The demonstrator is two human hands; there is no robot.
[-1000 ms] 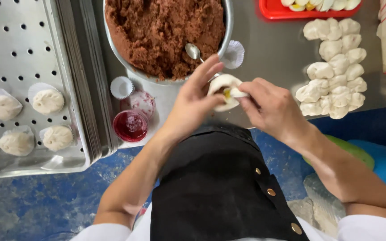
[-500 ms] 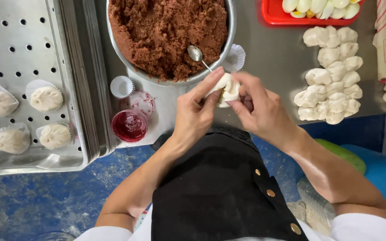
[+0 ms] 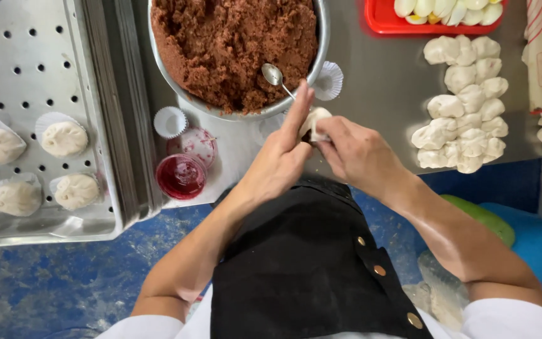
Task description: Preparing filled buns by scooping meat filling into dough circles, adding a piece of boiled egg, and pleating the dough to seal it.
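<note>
Currently a dough bun (image 3: 315,119) is pinched between left hand (image 3: 277,160) and right hand (image 3: 359,154), fingers closed round it, just below the filling bowl (image 3: 321,37). Four finished buns (image 3: 64,138) are seen on the perforated tray (image 3: 26,56); many dough pieces (image 3: 465,119) are left unfilled.

Left hand (image 3: 281,158) fingers extended upward, right hand (image 3: 357,152) curled, fingertips pinched, hands touching

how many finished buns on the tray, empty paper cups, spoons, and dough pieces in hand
finished buns on the perforated tray: 5 (one of them; another cut off at the left edge)
empty paper cups: 2
spoons: 1
dough pieces in hand: 1
total: 9
</note>
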